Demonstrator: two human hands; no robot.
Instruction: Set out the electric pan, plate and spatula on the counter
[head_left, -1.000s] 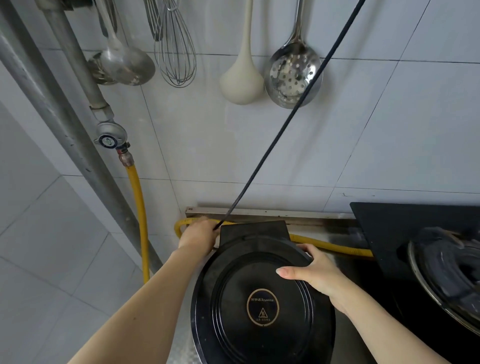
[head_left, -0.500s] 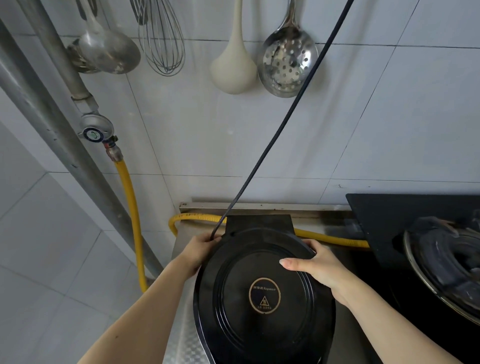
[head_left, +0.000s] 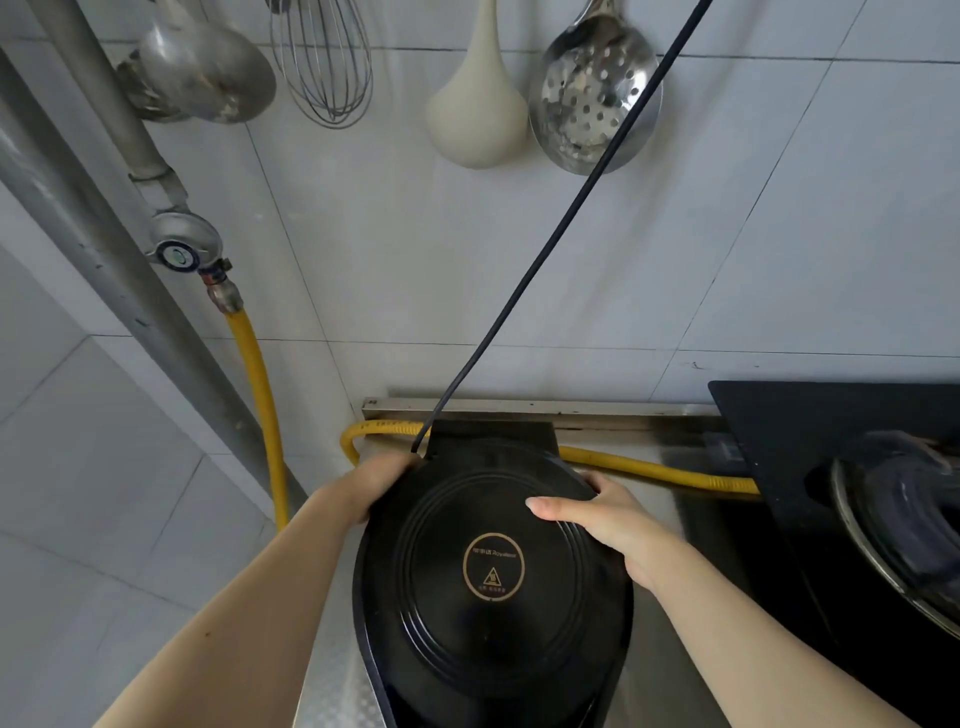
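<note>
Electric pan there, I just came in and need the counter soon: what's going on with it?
A person has both hands on the black electric pan, lid closed: the left hand grips its far left edge by the power cord, the right hand holds the far right rim. The pan sits at the counter's left end, beside the gas stove, its back near the yellow gas hose. No plate or spatula is visible on the counter.
</note>
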